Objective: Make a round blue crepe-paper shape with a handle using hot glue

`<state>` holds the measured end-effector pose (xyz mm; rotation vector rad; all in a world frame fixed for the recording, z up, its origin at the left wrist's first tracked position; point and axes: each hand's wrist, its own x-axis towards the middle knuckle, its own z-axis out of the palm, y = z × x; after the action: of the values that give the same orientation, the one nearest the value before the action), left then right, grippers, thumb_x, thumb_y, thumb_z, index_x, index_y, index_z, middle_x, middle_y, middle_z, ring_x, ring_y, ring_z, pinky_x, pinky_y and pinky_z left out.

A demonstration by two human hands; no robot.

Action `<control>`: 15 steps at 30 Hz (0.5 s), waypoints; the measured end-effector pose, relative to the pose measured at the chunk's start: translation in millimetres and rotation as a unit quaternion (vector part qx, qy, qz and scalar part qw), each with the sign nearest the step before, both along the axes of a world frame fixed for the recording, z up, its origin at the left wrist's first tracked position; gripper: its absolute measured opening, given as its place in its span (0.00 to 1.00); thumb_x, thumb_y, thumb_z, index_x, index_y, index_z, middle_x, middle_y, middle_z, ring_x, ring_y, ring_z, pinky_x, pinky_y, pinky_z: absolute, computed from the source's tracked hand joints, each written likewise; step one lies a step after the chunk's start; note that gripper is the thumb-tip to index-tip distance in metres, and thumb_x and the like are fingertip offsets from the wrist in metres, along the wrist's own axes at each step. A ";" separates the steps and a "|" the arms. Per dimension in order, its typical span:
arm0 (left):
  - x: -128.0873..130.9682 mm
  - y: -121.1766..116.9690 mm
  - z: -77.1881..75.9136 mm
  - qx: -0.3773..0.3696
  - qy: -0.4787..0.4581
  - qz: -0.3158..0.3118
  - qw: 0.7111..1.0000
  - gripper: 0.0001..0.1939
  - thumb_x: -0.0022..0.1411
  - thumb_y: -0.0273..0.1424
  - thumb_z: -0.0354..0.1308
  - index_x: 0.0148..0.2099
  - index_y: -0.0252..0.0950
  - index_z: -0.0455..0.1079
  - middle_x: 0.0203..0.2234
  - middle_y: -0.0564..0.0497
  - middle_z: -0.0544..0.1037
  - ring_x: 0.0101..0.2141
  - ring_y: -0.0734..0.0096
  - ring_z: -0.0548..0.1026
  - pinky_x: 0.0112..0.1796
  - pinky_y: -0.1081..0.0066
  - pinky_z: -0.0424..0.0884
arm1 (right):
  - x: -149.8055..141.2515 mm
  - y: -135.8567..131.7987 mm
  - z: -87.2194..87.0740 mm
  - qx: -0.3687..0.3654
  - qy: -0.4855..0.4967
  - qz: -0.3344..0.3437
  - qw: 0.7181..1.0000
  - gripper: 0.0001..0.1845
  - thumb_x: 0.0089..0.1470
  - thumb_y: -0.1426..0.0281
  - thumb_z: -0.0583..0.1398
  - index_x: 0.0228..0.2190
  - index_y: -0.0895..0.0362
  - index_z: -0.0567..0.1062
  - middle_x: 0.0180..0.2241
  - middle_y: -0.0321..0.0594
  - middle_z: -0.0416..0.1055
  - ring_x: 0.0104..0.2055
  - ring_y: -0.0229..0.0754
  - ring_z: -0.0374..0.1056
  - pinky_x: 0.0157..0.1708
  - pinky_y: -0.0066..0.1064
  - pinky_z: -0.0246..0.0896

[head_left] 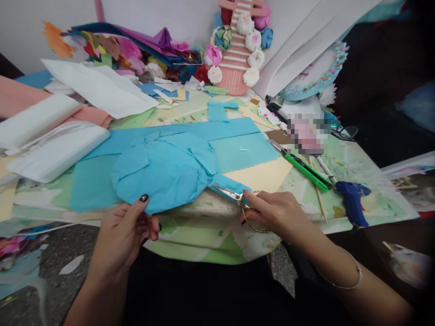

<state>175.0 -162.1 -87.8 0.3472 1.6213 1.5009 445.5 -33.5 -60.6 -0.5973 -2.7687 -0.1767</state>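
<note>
Left hand [118,231] nearly closed at near edge of table [384,201], thumb on top, fingers curled below; near rim of blue paper-covered piece [163,174] is pinched. Right hand [272,210] mostly closed, scissors [237,196] held by gold loops. Blades are laid at piece's right side, along a narrow blue strip [234,182]; blade gap cannot be told. Piece is located at middle of near edge, over flat blue sheets [238,149].

Likely risks: paper looks thin and creased, so a tear could be caused by a hard left-hand pull. Wrapped surface could be nicked if blades are angled inward; sheets underneath could be caught too, being so close. Slip over near edge is possible if left grip is loosened.

Toward near right corner, blue glue gun [351,199] is placed by the edge; it could be knocked off by a right elbow swing. Green cutter [307,172] is laid right of sheets, tip toward them; whether its blade is out cannot be told. Fingers could be cut if it is brushed.

White rolls [41,117] are seen at left edge. At far edge, pink guitar-shaped piece [234,68] is stood upright, paper flowers [251,77] attached.
</note>
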 end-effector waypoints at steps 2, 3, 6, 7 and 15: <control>-0.1 0.6 -0.4 -0.006 -0.004 0.011 1.000 0.18 0.46 0.40 0.64 0.20 0.33 0.63 0.11 0.49 0.71 0.11 0.73 0.66 0.13 0.77 0.59 | 2.4 -0.7 -1.1 -0.033 0.046 -0.032 0.998 0.11 0.59 0.65 0.56 0.39 0.59 0.73 0.23 0.36 0.73 0.23 0.34 0.66 0.20 0.27 0.50; -0.4 0.8 -1.1 -0.005 -0.007 0.019 1.000 0.18 0.46 0.40 0.64 0.20 0.33 0.63 0.11 0.49 0.71 0.11 0.72 0.67 0.13 0.76 0.60 | 4.4 -0.9 -1.4 -0.049 0.074 -0.061 0.994 0.11 0.58 0.66 0.55 0.38 0.59 0.73 0.23 0.35 0.73 0.23 0.33 0.66 0.21 0.26 0.52; -2.1 1.2 -4.1 0.006 -0.018 0.037 0.999 0.17 0.46 0.38 0.64 0.20 0.33 0.63 0.13 0.48 0.73 0.12 0.68 0.70 0.13 0.75 0.61 | 13.8 -0.5 -1.1 -0.075 0.154 -0.159 0.972 0.12 0.54 0.62 0.59 0.36 0.58 0.73 0.19 0.32 0.69 0.20 0.32 0.63 0.21 0.24 0.54; -2.9 1.3 -5.0 0.009 -0.017 0.039 0.999 0.16 0.46 0.37 0.64 0.20 0.33 0.64 0.14 0.47 0.74 0.13 0.67 0.70 0.13 0.75 0.61 | 17.8 -0.3 -0.8 -0.084 0.165 -0.185 0.965 0.15 0.51 0.60 0.61 0.36 0.58 0.73 0.18 0.31 0.66 0.19 0.32 0.62 0.21 0.24 0.53; -4.3 5.3 -4.0 0.092 -0.007 0.049 0.995 0.07 0.48 0.31 0.62 0.26 0.33 0.68 0.19 0.53 0.77 0.19 0.66 0.76 0.15 0.76 0.67 | 43.5 -13.9 -2.2 -0.153 0.086 -0.156 0.972 0.31 0.44 0.49 0.65 0.42 0.59 0.72 0.27 0.38 0.71 0.26 0.38 0.65 0.26 0.28 0.57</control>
<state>170.7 -156.8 -91.8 0.3632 1.5115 1.7295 489.0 -47.4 -62.7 -1.0728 -2.5344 0.2295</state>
